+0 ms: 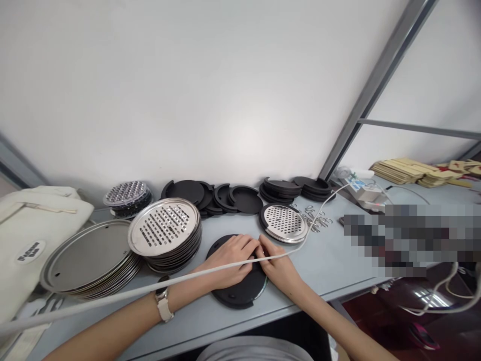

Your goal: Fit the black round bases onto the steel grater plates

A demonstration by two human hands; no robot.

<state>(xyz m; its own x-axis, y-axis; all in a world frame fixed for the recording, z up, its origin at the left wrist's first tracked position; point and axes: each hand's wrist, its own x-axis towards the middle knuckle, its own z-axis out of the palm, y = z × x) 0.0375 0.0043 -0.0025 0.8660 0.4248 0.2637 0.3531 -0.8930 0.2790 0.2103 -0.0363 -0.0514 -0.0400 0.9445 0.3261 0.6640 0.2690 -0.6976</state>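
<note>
A round black disc [240,293] lies on the grey table near its front edge. My left hand [233,258] rests over the disc's upper middle, its fingers bent and close together. My right hand [273,254] is at the disc's right side, its fingers bent and meeting the left fingertips. Whatever small thing lies between the fingertips is hidden. Just behind my right hand sits a perforated metal plate [284,221] in a black rim. Small metal hooks [317,220] are scattered to the right of that plate.
Stacks of grater plates [165,228] and plain metal discs [92,255] stand at left, beside a cream bag [33,225]. Black round holders [246,199] line the wall. A white cable [203,273] crosses above my forearm. Wooden pieces [402,170] lie at far right.
</note>
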